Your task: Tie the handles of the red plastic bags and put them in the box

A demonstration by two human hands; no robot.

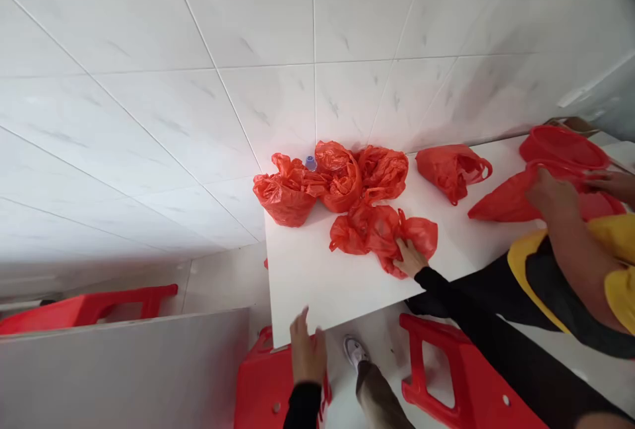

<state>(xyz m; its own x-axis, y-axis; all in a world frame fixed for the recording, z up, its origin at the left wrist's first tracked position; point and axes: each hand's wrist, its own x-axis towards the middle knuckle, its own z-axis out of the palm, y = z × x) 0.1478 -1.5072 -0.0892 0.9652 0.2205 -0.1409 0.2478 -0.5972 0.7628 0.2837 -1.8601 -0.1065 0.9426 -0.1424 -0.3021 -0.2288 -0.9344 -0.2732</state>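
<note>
On the tabletop, touching with the right hand, grip impossible to tell, a probably light, soft, slippery red bag, best taken by its gathered plastic, with the left hand open near the corner.

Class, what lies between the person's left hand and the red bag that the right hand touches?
In the head view, only bare white tabletop shows between the left hand and the red bag at the right hand.
</note>
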